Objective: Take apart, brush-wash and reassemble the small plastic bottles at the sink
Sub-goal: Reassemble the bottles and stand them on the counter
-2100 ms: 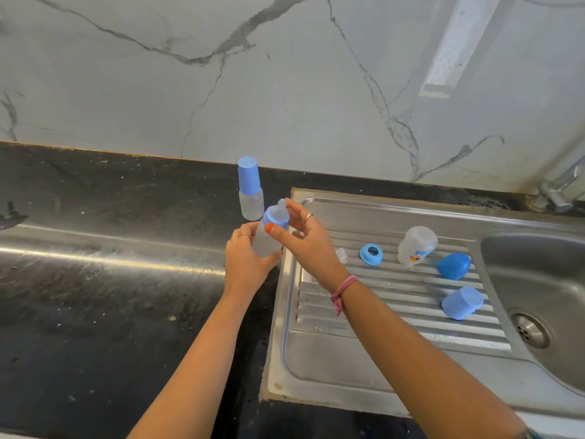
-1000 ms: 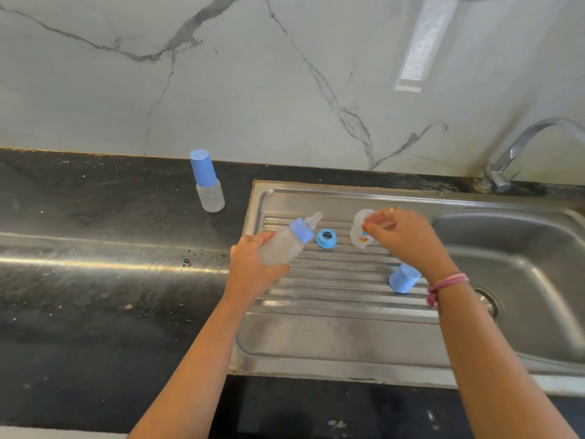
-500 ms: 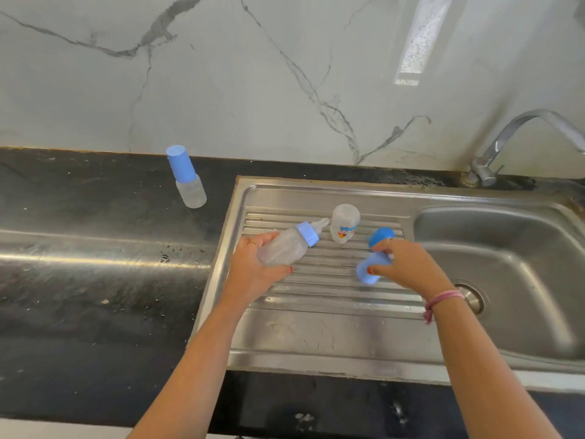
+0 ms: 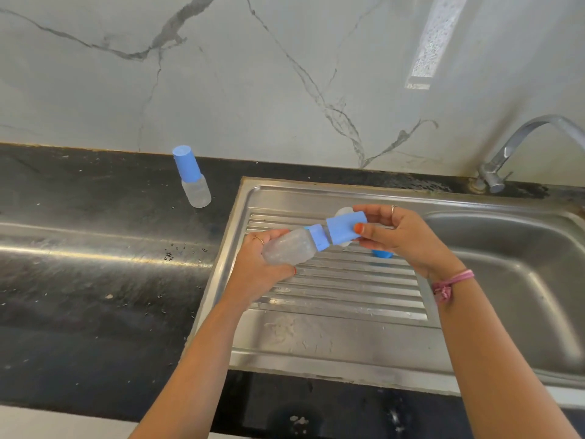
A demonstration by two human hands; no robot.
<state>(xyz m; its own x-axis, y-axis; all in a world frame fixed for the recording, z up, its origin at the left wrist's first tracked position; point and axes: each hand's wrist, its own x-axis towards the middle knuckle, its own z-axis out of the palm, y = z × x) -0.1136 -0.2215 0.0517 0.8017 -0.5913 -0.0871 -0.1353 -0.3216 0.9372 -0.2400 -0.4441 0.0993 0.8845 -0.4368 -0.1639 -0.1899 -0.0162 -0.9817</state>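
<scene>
My left hand (image 4: 256,274) grips a small frosted plastic bottle (image 4: 289,251) with a blue collar, tilted with its neck toward the right, above the draining board. My right hand (image 4: 402,236) pinches a blue cap (image 4: 343,229) right at the bottle's top, covering its tip. A second bottle body (image 4: 343,212) on the draining board is mostly hidden behind the cap. Part of another blue piece (image 4: 382,254) shows under my right hand. A finished capped bottle (image 4: 191,177) stands upright on the black counter at the left.
The steel draining board (image 4: 332,296) lies under my hands, with the sink basin (image 4: 522,280) to the right and the tap (image 4: 519,144) at the back right. Black wet counter (image 4: 95,264) stretches left. A marble wall stands behind.
My right hand picked a blue cap off the draining board and brought it up to the top of the bottle in my left hand. The left hand raised the bottle slightly.
</scene>
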